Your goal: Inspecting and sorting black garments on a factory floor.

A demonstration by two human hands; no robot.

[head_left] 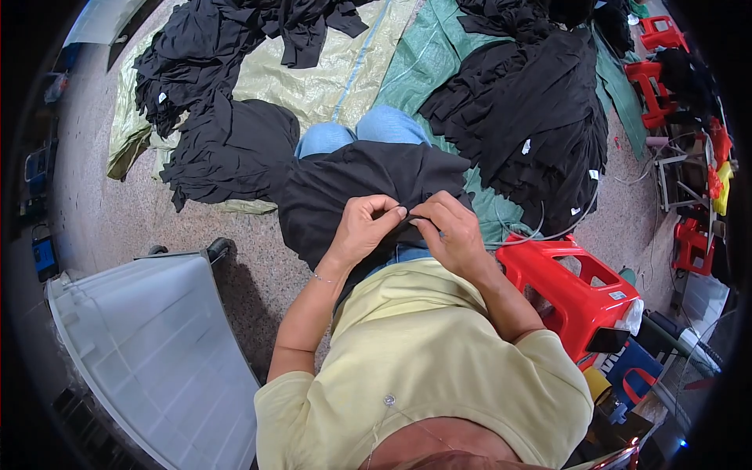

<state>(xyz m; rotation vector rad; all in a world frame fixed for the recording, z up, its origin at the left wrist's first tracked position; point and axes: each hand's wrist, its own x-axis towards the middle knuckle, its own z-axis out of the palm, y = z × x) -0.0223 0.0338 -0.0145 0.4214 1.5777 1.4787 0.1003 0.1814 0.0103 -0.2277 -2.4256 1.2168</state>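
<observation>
yellow shirt [439,345] foremost, left hand [362,227] and right hand [456,233] angle inward, fingers [392,216] pinching black cloth [329,186]

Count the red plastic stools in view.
4: nearest stool, right of centre; top stool, upper right; middle stool, just below it; lower stool, near the right edge. Others may be hidden.

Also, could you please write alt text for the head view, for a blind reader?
Close together, the left hand and right hand of someone in a pale yellow top pinch black cloth. Beyond, black fabric piles lie on a yellowish sheet and a green sheet; a whitish container stands left, a red stool right.
</observation>
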